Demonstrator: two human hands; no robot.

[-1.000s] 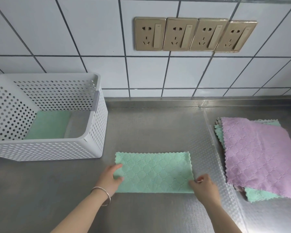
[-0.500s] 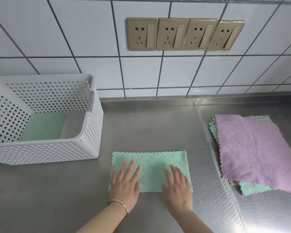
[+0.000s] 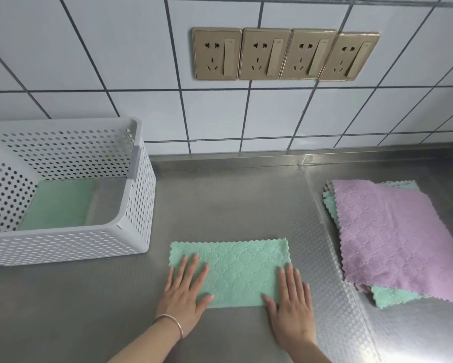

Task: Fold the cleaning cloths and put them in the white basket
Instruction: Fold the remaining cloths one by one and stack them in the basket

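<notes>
I saw left hand and right hand flat, fingers straight, pressing folded green cloth on steel counter. White basket sat far left; cloth stack right.

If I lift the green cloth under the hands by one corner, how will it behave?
The folded green cloth is thin quilted fabric lying flat, so it will probably droop and unfold. It looks light. On the smooth steel counter it may slide when pushed, which fits the left hand and right hand pressing it flat.
</notes>
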